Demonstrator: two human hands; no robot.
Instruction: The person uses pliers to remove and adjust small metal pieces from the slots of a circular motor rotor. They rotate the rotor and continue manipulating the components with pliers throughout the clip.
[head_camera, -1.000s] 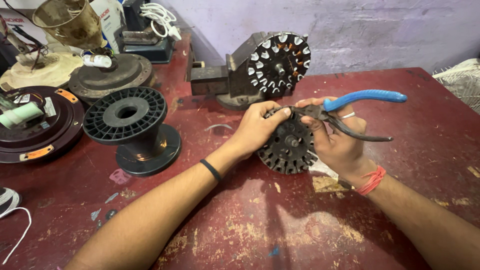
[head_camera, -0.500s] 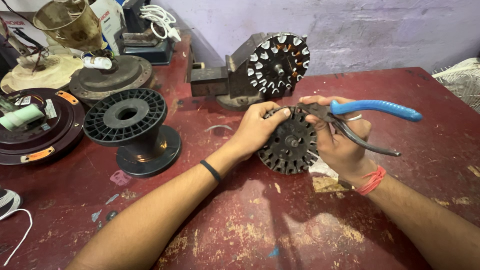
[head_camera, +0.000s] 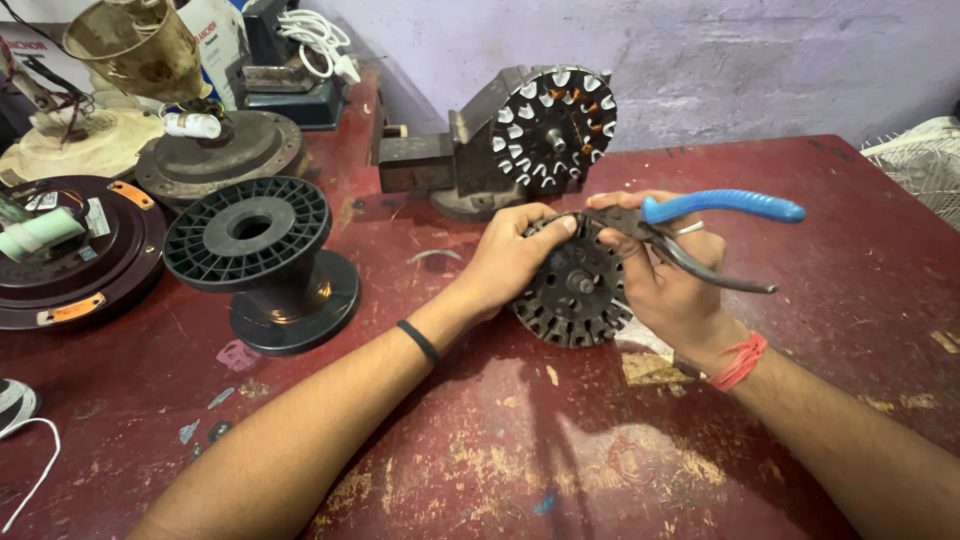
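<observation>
A round black slotted motor core (head_camera: 572, 296) stands tilted on the worn red table (head_camera: 480, 440). My left hand (head_camera: 515, 255) grips its upper left rim. My right hand (head_camera: 668, 275) holds a pair of pliers (head_camera: 700, 215), one handle sleeved in blue and the other bare. The plier jaws touch the top edge of the core, close to my left thumb. Behind them a second core (head_camera: 553, 125) with white slot liners sits clamped in a dark bench vise (head_camera: 450, 165).
An empty black plastic spool (head_camera: 262, 255) stands left of my arm. Dark round fan housings (head_camera: 70, 250) and a domed brass-coloured part (head_camera: 135, 45) crowd the far left. A white cable (head_camera: 320, 40) lies at the back. A white wire mesh (head_camera: 925, 165) shows at the right edge.
My right hand has swung the pliers a little, with the blue handle dropping and shifting right. The left hand and the core stay in place.
</observation>
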